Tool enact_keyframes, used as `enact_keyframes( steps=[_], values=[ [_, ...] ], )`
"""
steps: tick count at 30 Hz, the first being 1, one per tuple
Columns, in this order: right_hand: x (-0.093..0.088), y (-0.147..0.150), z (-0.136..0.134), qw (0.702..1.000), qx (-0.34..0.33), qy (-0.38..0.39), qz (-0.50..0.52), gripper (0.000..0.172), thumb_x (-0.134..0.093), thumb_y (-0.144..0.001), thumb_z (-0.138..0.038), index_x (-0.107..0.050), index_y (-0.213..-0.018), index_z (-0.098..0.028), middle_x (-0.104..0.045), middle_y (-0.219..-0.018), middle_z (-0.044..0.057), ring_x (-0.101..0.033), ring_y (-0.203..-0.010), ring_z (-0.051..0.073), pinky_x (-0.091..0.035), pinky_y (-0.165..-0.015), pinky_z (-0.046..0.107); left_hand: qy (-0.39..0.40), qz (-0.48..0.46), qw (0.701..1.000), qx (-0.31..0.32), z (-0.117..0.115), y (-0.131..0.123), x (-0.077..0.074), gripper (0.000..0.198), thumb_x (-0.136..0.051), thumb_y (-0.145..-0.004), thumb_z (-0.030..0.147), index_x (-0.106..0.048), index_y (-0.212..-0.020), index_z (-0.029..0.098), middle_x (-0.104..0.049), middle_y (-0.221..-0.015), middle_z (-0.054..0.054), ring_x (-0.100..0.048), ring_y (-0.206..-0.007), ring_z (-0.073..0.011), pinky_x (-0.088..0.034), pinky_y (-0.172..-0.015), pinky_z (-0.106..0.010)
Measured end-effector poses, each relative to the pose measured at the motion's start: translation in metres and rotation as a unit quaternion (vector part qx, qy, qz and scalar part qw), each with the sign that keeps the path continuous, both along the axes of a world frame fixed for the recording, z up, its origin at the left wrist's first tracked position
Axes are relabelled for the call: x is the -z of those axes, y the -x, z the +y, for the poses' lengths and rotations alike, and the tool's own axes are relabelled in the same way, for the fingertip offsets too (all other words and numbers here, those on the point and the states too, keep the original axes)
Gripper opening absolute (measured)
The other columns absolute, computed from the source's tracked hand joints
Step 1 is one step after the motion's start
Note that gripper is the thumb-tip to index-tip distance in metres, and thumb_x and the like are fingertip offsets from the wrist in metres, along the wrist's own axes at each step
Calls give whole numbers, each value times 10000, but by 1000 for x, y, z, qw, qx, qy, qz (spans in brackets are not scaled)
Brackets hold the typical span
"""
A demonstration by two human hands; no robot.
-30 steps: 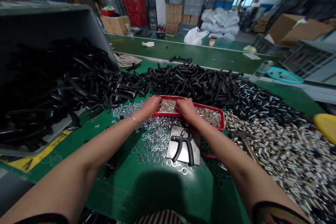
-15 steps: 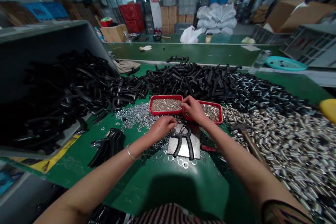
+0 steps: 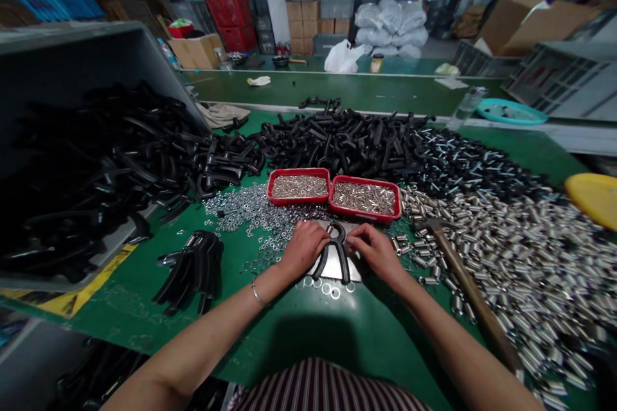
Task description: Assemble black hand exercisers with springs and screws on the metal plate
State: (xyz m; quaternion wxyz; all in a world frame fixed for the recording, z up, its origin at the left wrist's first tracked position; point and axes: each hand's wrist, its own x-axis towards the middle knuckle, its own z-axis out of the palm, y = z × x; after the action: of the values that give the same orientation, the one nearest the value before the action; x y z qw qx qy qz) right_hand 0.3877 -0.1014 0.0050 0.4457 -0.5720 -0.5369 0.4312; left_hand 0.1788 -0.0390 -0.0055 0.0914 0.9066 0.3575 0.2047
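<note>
A black hand grip (image 3: 344,263) with two spread legs and a curved top lies on a small steel plate (image 3: 355,275). My left hand (image 3: 304,247) is closed at its upper left side, the fingertips against it near a small shiny metal piece. To the right, my right hand (image 3: 376,252) is pinched close beside the grip's top; whatever may be between those fingertips is too small to make out. Behind the plate stand two red trays, the left tray (image 3: 299,201) with tiny metal parts and the right tray (image 3: 366,212) with small metal pins.
A hammer (image 3: 475,295) lies right, against a heap of metal cylinders (image 3: 520,257). Black handles (image 3: 347,141) are piled behind the trays. Left are a grey crate (image 3: 168,70), several stacked black grips (image 3: 195,270) and scattered nuts (image 3: 250,209). Washers (image 3: 335,293) lie before the plate.
My right hand has come back from the right red tray to the grip's right side. My left hand has moved down onto the grip's upper left. The camera view has shifted slightly.
</note>
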Motion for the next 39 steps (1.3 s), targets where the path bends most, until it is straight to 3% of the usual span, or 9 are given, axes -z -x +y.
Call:
enact_keyframes(
  steps=[4, 9, 14, 19, 22, 26, 33, 36, 39],
  values=[
    [7, 10, 8, 992, -15, -39, -117, 135, -620, -895, -330, -633, -839, -209, -687, -828, 26, -644, -761, 206, -495, -725, 340, -35, 18, 999, 38, 1, 5, 2, 257, -450, -1022, 301, -667, -1020, 165, -682, -974, -63, -550, -959, -231, -386, -868, -391],
    [16, 18, 14, 943, -53, -172, -278, 163, -544, -976, -309, -626, -873, -215, -665, -887, 70, -583, -896, 250, -460, -844, 399, -106, 94, 988, 68, 8, 1, -1, 272, -417, -1016, 217, -650, -904, 132, -637, -886, -96, -540, -891, -248, -389, -826, -414],
    [19, 20, 16, 927, -83, -209, -299, 179, -496, -1007, -305, -615, -912, -212, -657, -905, 76, -575, -898, 245, -459, -860, 405, -151, 143, 969, 137, 11, -5, -8, 269, -395, -1000, 150, -648, -925, 100, -614, -874, -122, -534, -880, -253, -390, -871, -454],
    [23, 18, 16, 921, -85, -221, -310, 194, -486, -1013, -317, -621, -921, -212, -662, -913, 78, -579, -906, 245, -462, -872, 409, -167, 156, 963, 142, 10, -4, -6, 252, -404, -993, 148, -645, -943, 93, -612, -891, -121, -533, -897, -260, -399, -887, -455],
    [25, 19, 16, 910, -85, -225, -339, 205, -485, -1015, -322, -626, -935, -196, -662, -920, 90, -569, -912, 249, -465, -862, 404, -130, 134, 974, 125, 9, -3, -4, 236, -421, -996, 166, -642, -939, 106, -623, -911, -113, -543, -912, -255, -414, -876, -436],
    [25, 22, 16, 883, -78, -218, -409, 241, -467, -1021, -325, -646, -939, -185, -666, -941, 111, -550, -916, 261, -467, -827, 400, -2, 36, 999, 24, 11, -1, -8, 189, -504, -983, 249, -642, -897, 152, -649, -907, -81, -582, -918, -231, -448, -856, -384],
    [15, 27, 17, 813, -124, -217, -526, 237, -441, -1019, -230, -665, -961, -177, -653, -933, 124, -519, -918, 279, -464, -802, 395, 123, -47, 990, -47, 34, -14, -18, 114, -574, -917, 190, -685, -898, 172, -719, -938, -60, -653, -913, -202, -479, -867, -323],
    [12, 26, 16, 819, -139, -214, -514, 210, -458, -1005, -188, -667, -984, -179, -648, -955, 126, -522, -944, 281, -476, -817, 400, 140, -16, 988, -56, 44, -24, -19, 141, -562, -907, 178, -703, -900, 173, -738, -947, -58, -670, -912, -200, -485, -848, -300],
    [10, 21, 14, 868, -134, -205, -432, 190, -479, -1004, -219, -666, -1001, -185, -654, -982, 114, -544, -970, 272, -490, -841, 405, 142, 22, 988, -60, 49, -31, -18, 165, -546, -903, 179, -711, -907, 173, -747, -952, -56, -681, -905, -205, -487, -827, -296]
  ],
)
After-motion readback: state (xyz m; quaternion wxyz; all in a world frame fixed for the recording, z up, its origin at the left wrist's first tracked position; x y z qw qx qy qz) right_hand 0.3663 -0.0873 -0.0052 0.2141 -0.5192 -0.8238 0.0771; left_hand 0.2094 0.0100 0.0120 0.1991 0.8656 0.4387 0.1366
